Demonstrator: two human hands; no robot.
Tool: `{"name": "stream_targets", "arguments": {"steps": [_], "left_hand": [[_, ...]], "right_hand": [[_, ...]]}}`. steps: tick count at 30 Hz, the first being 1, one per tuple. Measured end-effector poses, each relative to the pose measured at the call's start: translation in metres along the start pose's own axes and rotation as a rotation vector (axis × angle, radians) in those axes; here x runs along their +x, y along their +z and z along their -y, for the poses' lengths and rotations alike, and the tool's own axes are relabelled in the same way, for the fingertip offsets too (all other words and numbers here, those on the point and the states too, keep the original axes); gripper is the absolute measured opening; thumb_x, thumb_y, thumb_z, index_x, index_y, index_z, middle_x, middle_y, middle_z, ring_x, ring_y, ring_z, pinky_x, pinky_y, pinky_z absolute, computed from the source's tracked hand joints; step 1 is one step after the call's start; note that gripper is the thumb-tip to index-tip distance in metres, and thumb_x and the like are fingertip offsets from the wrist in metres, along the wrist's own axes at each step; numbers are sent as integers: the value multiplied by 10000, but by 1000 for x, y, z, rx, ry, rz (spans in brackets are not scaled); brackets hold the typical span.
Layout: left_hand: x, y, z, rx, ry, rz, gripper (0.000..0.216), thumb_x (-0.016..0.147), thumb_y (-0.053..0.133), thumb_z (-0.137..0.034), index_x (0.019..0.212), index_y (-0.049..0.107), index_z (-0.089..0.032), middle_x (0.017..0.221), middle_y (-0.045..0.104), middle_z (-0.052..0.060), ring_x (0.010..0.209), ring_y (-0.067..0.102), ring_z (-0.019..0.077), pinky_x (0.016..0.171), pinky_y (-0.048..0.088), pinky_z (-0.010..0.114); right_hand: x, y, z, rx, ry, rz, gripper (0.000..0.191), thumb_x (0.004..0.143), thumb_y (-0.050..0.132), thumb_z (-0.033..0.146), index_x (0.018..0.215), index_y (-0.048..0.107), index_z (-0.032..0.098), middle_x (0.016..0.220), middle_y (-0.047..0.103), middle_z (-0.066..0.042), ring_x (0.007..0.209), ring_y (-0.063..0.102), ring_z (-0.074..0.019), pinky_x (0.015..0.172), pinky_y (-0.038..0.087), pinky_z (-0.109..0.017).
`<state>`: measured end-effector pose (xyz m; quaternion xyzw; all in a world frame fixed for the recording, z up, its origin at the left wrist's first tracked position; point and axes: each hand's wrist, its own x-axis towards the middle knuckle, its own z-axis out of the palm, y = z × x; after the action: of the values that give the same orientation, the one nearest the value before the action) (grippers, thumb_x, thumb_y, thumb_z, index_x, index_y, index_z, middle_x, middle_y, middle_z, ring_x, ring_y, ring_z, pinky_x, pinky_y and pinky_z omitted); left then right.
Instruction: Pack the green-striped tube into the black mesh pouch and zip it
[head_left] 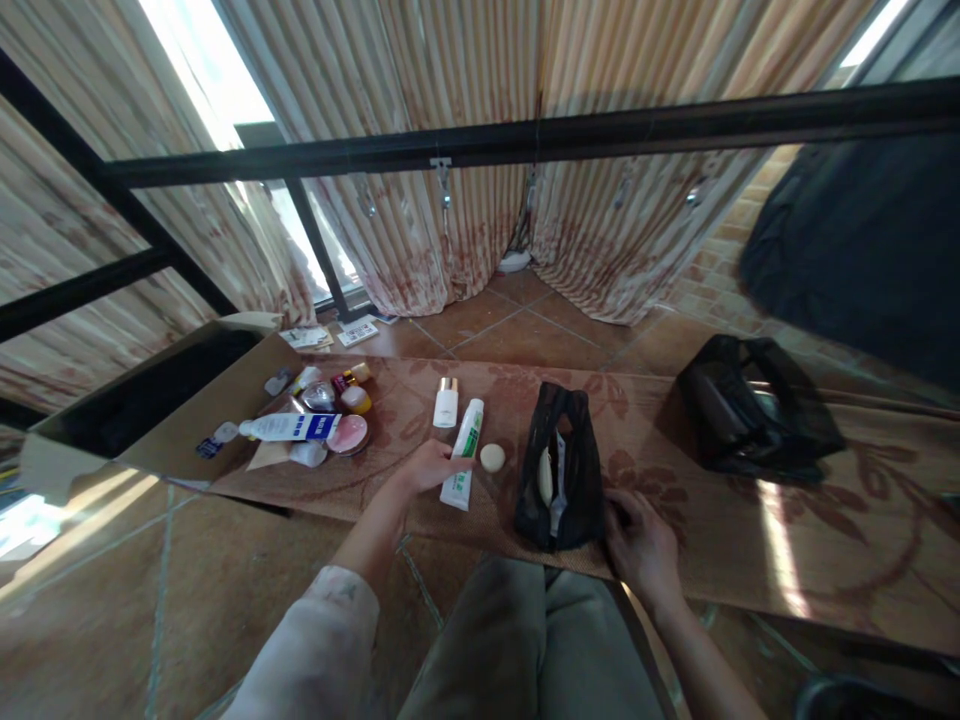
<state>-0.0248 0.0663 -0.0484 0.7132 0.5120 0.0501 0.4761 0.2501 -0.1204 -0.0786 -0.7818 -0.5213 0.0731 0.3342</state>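
Note:
My left hand (431, 468) is closed on a white-and-green squeeze tube (469, 440), its thumb across the tube's middle. Close by stand a white bottle with a gold cap (446, 403) and a small round cream-coloured item (493, 458). Directly in front of my knees is a black mesh pouch (529, 500), its top gaping, with a pale item and a white packet-like item inside. My right hand (643, 545) grips the pouch's right side with curled fingers; some fingertips are hidden.
Left on the brown patterned cloth (405, 375) lie several toiletries, among them a white-and-blue tube (292, 428) and a pink round container (349, 434). Beside them is an open cardboard box (255, 370). A second black mesh bag (757, 405) stands at right. Curtains hang beyond a dark rail (480, 143).

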Motion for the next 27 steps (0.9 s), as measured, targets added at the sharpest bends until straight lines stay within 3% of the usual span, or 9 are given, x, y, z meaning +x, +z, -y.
{"name": "stream_targets", "arguments": {"steps": [7,17,27], "left_hand": [[-6,2,2,-138,24,20,476,719,554,-570,581,610,-118,445,494,-28,399,421,74,403,300,194],[-5,4,2,-113,52,13,365,748,529,-417,553,618,-122,450,515,-24,417,443,79,426,316,193],[-3,6,6,-152,88,-23,311,706,548,-379,572,642,-115,518,570,-9,473,500,100,466,346,200]], "right_hand": [[-1,-2,3,1,-22,-14,272,856,432,351,906,654,203,915,658,-57,794,617,-185,703,447,-292],[-1,-1,0,8,-21,0,270,857,430,352,898,654,208,909,658,-55,789,615,-184,703,450,-294],[0,1,-2,-5,-39,-15,265,860,437,343,908,657,205,904,657,-55,782,615,-180,690,453,-288]]}}
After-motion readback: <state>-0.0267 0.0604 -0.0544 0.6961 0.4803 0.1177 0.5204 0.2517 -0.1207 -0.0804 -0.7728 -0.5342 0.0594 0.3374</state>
